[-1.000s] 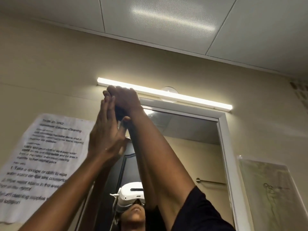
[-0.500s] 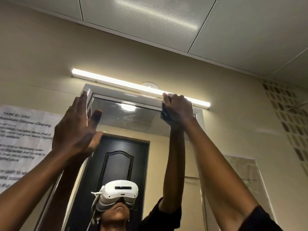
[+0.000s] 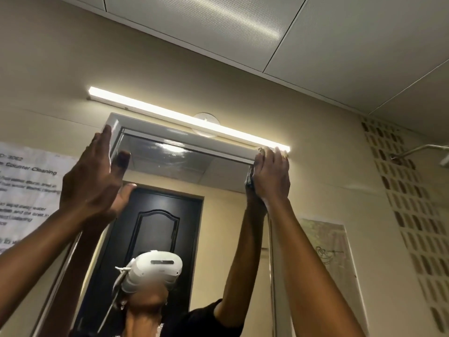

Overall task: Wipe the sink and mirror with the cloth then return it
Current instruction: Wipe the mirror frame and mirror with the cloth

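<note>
The white-framed mirror (image 3: 170, 171) hangs on the beige wall and fills the middle of the view. My right hand (image 3: 271, 173) is raised to the mirror's top right corner and presses a dark cloth (image 3: 249, 178) against it; only a thin edge of the cloth shows beside my palm. My left hand (image 3: 97, 176) is flat with fingers spread at the mirror's top left corner, holding nothing. The mirror reflects both arms, a person wearing a white headset and a dark door. The sink is out of view.
A lit tube lamp (image 3: 184, 117) runs just above the mirror's top edge. A printed instruction sheet (image 3: 26, 190) hangs on the wall to the left, a poster (image 3: 328, 259) to the right. A perforated vent wall (image 3: 413, 215) and a metal pipe (image 3: 418, 152) are at far right.
My right hand slid the cloth along the top of the mirror from the left corner to the right corner. My left hand stayed open near the top left corner.
</note>
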A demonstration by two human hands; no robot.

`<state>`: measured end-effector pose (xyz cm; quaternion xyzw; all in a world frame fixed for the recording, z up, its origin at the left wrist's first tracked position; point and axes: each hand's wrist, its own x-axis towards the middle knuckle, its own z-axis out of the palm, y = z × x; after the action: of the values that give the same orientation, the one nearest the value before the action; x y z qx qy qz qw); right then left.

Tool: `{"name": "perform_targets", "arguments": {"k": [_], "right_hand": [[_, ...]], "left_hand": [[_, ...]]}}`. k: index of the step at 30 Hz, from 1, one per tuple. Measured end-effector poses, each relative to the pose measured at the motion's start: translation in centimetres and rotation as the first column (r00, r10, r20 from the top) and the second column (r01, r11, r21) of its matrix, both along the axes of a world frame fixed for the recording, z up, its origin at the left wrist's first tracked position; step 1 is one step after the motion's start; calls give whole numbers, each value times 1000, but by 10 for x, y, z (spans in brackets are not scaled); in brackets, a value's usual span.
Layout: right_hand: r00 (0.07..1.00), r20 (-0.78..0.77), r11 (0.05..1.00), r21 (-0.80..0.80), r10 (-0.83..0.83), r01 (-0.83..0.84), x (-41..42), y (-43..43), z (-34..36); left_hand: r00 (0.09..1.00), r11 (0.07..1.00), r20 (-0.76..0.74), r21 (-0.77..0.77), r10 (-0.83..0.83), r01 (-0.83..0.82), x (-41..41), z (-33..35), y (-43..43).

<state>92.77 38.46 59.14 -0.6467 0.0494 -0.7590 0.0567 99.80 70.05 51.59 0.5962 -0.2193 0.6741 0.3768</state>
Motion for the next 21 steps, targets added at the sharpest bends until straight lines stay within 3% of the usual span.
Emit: {"name": "perform_targets", "arguments": {"k": [4,8,12,16,21], "right_hand": [[980,-117,986,60,164,-158,-12,-5,-67],[930,-195,950,82,312,-302,-20,-4,-184],[952,-246,983,42,182,-177,-19,-2,-252],[943,-297,989,29,150,-148,-22,-4,-222],[975,-207,993,-62,86,-101,-17,-6,-107]], "left_hand": [[998,1000,55,-15,-4,5,25,7,3],[999,999,38,-22,-28,29,37,10,3],[999,1000,39,-13,-25,25,25,9,3],[999,999,14,-12,-37,37,6,3,-1],[1000,999,-16,-32,-2,1,-8,0,-3]]}}
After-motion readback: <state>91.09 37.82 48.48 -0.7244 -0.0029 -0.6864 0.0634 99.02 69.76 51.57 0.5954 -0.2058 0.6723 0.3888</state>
